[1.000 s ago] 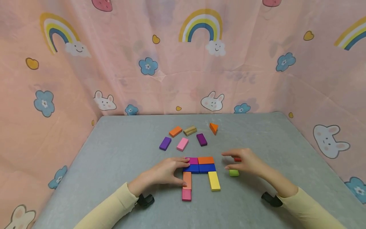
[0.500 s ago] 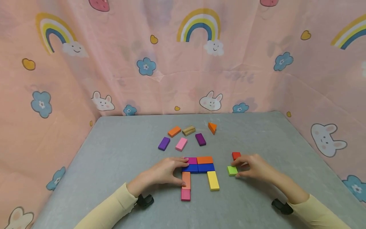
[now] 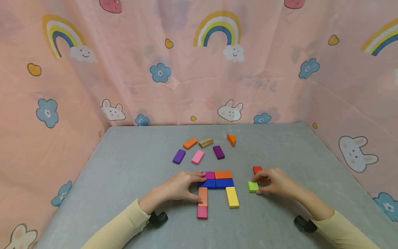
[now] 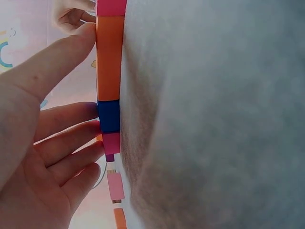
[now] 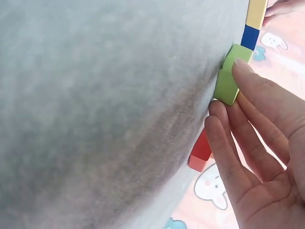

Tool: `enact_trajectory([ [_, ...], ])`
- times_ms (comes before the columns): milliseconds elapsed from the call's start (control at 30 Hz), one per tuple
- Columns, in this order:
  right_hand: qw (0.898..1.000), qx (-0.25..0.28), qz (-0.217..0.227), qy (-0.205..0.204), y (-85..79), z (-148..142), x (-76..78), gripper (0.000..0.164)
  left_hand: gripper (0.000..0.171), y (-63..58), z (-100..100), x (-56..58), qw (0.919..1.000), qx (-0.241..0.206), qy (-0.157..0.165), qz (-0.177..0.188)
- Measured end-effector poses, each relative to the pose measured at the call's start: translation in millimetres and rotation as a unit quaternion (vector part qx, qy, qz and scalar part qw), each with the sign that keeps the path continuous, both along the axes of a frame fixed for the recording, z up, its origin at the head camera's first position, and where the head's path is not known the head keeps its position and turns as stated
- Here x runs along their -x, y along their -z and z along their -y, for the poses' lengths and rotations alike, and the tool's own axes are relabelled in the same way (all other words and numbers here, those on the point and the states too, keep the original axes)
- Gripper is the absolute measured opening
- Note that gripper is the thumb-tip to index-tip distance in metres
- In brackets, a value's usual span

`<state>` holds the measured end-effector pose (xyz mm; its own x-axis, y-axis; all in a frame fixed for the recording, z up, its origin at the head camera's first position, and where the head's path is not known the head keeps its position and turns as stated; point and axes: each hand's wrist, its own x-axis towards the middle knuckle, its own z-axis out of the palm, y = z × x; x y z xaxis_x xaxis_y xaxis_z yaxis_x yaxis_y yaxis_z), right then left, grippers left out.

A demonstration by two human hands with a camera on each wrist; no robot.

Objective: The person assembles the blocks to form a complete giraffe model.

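Note:
My left hand (image 3: 180, 185) rests with its fingertips on a magenta block (image 3: 209, 175) and a blue block (image 3: 207, 184). Its thumb touches the light orange block (image 3: 203, 195), which has a pink block (image 3: 202, 212) at its near end. To the right, an orange block (image 3: 223, 174), a second blue block (image 3: 224, 183) and a yellow block (image 3: 231, 197) adjoin this flat arrangement. My right hand (image 3: 276, 182) pinches a light green block (image 5: 228, 76) between thumb and fingers, low at the tabletop. Just beyond those fingers lies a red block (image 3: 257, 169), partly hidden.
Farther back on the grey table (image 3: 136, 145) lie a violet block (image 3: 179, 156), a pink block (image 3: 198, 157), a dark purple block (image 3: 218, 152), an orange block (image 3: 190, 143), a wooden block (image 3: 206, 142) and an orange triangle (image 3: 231, 139). A patterned pink curtain (image 3: 186, 97) surrounds the table.
My right hand has come nearer and lower from above the red and green blocks, and its fingers have closed on the green one. The left hand holds its place on the arrangement.

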<state>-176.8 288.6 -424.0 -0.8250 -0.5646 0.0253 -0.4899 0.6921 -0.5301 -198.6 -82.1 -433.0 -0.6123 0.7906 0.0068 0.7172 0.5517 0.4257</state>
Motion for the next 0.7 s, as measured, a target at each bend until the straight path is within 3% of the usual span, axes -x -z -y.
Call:
enact_trajectory([
  [300,1.0,0.006,0.018,-0.002,-9.4,5.7,-6.3,0.031,0.07,-1.9,-0.8,-1.0,1.0,0.001,0.003,0.008],
  [700,0.996,0.026,0.075,-0.049,-19.3,36.8,-17.4,0.031,0.07,-1.7,0.5,-0.3,1.0,0.003,0.001,0.009],
])
